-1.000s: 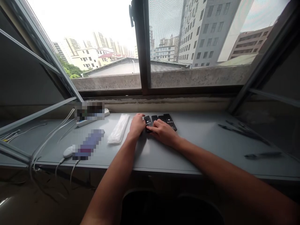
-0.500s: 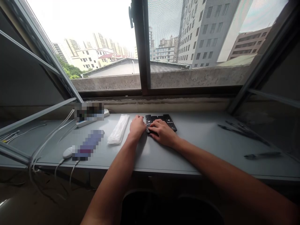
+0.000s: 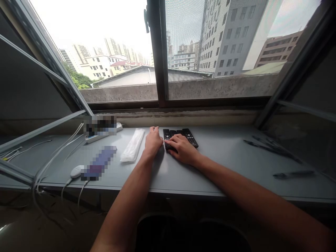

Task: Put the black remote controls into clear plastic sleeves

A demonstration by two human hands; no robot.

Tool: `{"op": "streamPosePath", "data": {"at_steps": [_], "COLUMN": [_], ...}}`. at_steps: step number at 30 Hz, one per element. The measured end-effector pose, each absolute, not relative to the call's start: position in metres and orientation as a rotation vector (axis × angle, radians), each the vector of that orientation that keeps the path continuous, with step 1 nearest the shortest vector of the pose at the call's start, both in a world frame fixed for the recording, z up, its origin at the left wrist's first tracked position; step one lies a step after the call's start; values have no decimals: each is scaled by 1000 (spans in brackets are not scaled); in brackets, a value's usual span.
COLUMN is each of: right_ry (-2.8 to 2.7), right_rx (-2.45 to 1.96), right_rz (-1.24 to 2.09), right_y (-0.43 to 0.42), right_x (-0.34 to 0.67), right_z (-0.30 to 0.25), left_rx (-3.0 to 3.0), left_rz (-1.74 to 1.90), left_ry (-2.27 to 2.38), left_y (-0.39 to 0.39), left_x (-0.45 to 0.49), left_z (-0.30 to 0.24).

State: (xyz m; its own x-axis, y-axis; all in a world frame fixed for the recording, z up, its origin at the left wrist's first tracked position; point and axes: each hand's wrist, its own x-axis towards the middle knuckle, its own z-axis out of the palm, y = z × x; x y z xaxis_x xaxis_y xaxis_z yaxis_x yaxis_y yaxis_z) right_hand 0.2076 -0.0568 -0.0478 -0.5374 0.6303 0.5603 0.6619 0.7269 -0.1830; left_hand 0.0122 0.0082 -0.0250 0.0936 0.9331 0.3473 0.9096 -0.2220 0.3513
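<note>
Several black remote controls (image 3: pixel 190 137) lie side by side in a row on the grey desk (image 3: pixel 223 157). My right hand (image 3: pixel 182 148) rests over their near part with its fingers stretched out, hiding much of the middle ones. Just left of the row, my left hand (image 3: pixel 153 140) is on the desk with its fingers loosely bent and apart, holding nothing that I can see. Its thumb side is close to the leftmost remote control (image 3: pixel 166 134); whether they touch is unclear.
Left of my hands lies a pack of clear plastic sleeves (image 3: pixel 133 145). Farther left are a blurred-out phone-like object (image 3: pixel 101 162), a white round charger (image 3: pixel 77 171), cables and a power strip (image 3: pixel 119 126). Dark pens (image 3: pixel 293 174) lie right. A window stands behind.
My left hand has shifted slightly up and its fingers have moved a little. My right index finger now reaches slightly farther left across the remote controls, which stay in place.
</note>
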Motion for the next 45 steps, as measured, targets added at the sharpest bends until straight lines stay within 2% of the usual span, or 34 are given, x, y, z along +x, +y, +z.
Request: {"op": "streamPosePath", "data": {"at_steps": [16, 27, 31, 36, 40, 45], "right_ry": [-2295, -2243, -2167, -1921, -1604, -1197], "right_rx": [-955, -937, -902, -816, -721, -581], "right_rz": [-74, -42, 33, 379, 932, 1603], "right_y": [-57, -57, -58, -71, -72, -60], "right_x": [208, 209, 209, 205, 199, 202], "right_z": [-47, -46, -42, -28, -24, -30], "left_rx": [2235, 2239, 2105, 1609, 1407, 1208], "left_rz": [1081, 1468, 1610, 1559, 1389, 1399], "left_ry": [1859, 1566, 1304, 863, 674, 573], "left_y": [5, -7, -18, -22, -18, -11], "left_x": [17, 16, 18, 28, 38, 43], "left_z": [-17, 7, 20, 22, 15, 8]}}
